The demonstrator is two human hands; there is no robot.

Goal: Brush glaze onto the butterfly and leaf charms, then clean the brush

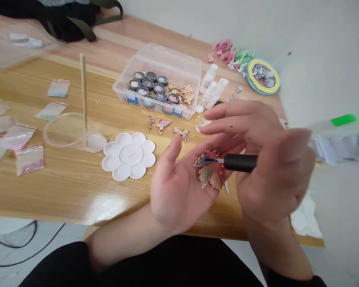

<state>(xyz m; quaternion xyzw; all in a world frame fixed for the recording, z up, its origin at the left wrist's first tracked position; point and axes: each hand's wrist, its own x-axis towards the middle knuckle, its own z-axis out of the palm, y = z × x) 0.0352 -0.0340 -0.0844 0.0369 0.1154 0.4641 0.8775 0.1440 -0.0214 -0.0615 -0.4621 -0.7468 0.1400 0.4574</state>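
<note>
Left hand [179, 187] palm up and open, thumb raised, a multicoloured butterfly ornament [208, 170] lying across the palm, not gripped. Right hand [267, 171] closed around the black handle of a fine brush [239, 162], its tip touching the ornament's upper wing; thumb blurred. The two hands are close together, linked only through brush and ornament. Just ahead of the right hand's fingers [236, 119] lies a small clear plastic piece [202, 126]. Three small butterfly cutouts [171, 126] sit in a row on the wooden surface [44, 195], beside a white flower-shaped paint palette [128, 156]. Further left: a clear round plastic dish [67, 131] with a wooden stick [83, 91] upright in it, and small zip bags of coloured powder [29, 159]. Beyond: a clear plastic box [157, 81] of black-rimmed pots, small white bottles [212, 89], pink and green paper pieces [229, 54], and a yellow-rimmed ring [262, 76].
</note>
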